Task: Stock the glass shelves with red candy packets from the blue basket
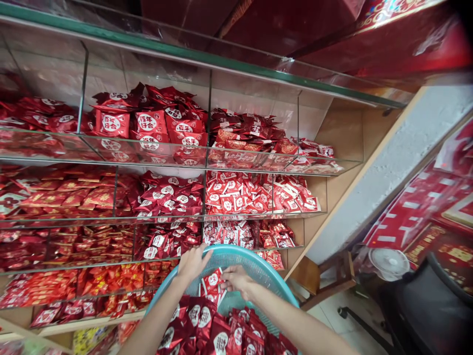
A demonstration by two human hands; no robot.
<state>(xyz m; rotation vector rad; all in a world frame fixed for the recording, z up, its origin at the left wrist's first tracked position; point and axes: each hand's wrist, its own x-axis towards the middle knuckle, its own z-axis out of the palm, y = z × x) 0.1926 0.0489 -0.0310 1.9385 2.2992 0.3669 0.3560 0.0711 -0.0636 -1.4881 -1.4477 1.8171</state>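
Note:
A turquoise plastic basket (273, 273) stands below the shelves, with many dark red packets (221, 340) with white round labels in its near part. At its far left edge, my left hand (194, 262) is closed over the rim, its fingertips partly hidden. My right hand (238, 281) is inside the basket, fingers pinched on the edge of a small bright red packet (211, 282) with a white label. Another similar packet lies just under it, against the bare basket floor.
Glass-divided shelves (258, 167) full of red packets rise in front of me. Large dark red boxes (288, 24) sit on top. At right are a whitish pillar (384, 162), a wooden stool (328, 276), a black chair (432, 301) and a round white lidded container (388, 261).

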